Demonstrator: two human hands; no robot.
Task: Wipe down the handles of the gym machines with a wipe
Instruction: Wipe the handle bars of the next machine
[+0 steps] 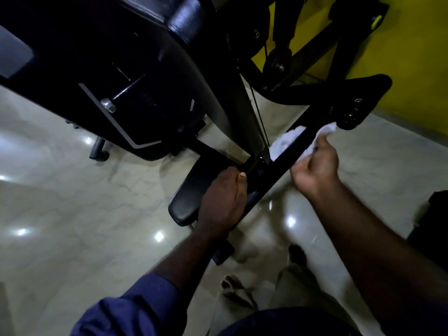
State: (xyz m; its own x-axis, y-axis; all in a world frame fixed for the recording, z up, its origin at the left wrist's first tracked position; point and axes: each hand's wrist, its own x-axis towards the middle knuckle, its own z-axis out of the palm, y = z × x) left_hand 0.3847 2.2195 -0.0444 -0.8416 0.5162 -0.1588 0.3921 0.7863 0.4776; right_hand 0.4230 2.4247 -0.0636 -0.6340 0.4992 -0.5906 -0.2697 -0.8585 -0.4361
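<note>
Right hand (315, 166) at centre right of frame, fingers clamped on white wipe (281, 144) wrapped round slanted black machine bar (306, 136), left hand (221, 197) at centre, fingers curled round the bar's lower end beside black pad (186, 202), glossy floor (97, 214) below, yellow wall (412, 57) upper right.

Two hands (221, 197) (315, 170), one wipe (281, 143), one bar (299, 145).

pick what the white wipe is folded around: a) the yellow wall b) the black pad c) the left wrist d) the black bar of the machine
d: the right hand holds the white wipe over the black bar, cloth showing on both sides of it.
</note>
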